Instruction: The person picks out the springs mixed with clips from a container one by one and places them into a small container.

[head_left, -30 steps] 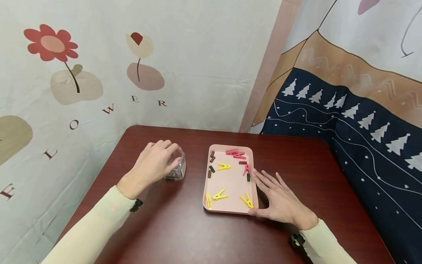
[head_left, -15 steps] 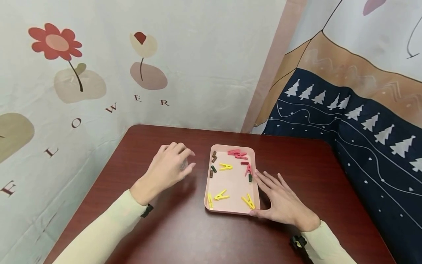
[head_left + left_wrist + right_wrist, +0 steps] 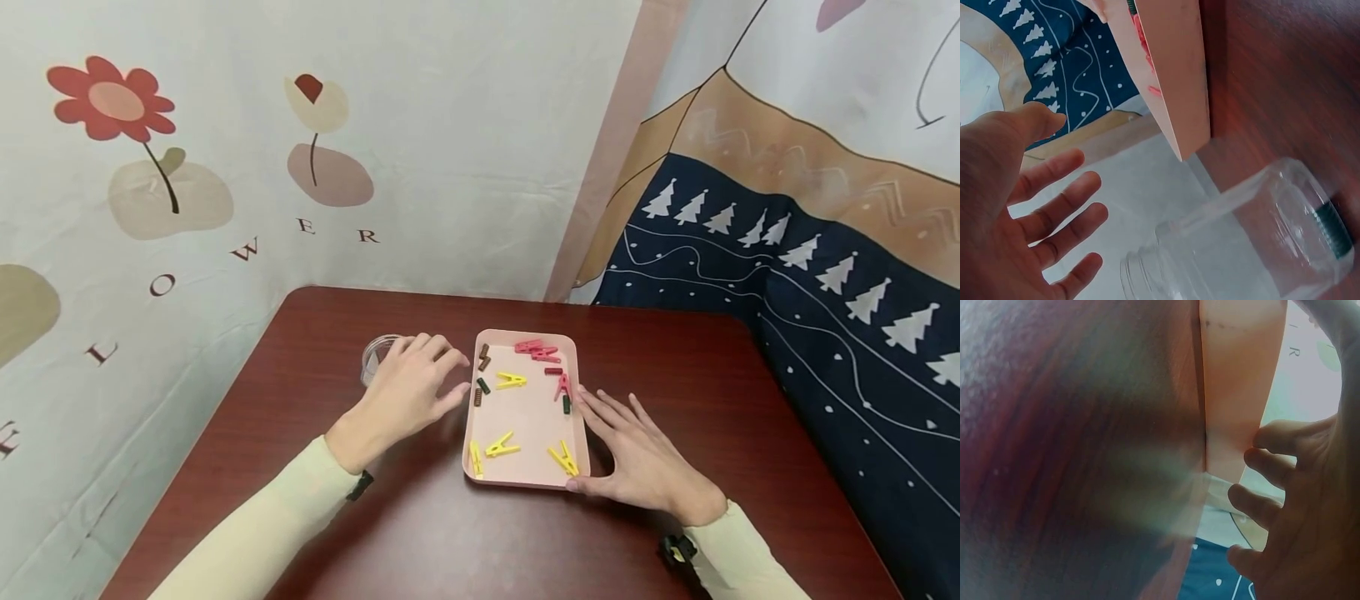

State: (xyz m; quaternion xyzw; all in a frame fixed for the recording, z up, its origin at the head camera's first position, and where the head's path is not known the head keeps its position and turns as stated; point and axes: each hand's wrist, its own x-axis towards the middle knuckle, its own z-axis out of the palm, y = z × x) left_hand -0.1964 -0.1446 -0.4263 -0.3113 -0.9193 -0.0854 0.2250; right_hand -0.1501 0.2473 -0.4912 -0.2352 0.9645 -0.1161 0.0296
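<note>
My left hand hovers between a clear plastic jar and the pink tray, fingers spread and holding nothing. In the left wrist view the jar stands uncapped, with a dark green ribbed spring at its bottom. On the tray's right side rests my right hand, its fingertips against the long edge and its thumb at the near corner. Several yellow clothespins and pink clothespins lie in the tray, along with small brown springs, green springs and a dark red one.
The dark red-brown tabletop extends around the tray and jar. Behind it hangs a pale cloth with printed flowers and letters. A navy cloth with white trees hangs at the right.
My left hand has come off the jar and moved right toward the tray, uncovering part of the jar. My right hand and the tray stay in place.
</note>
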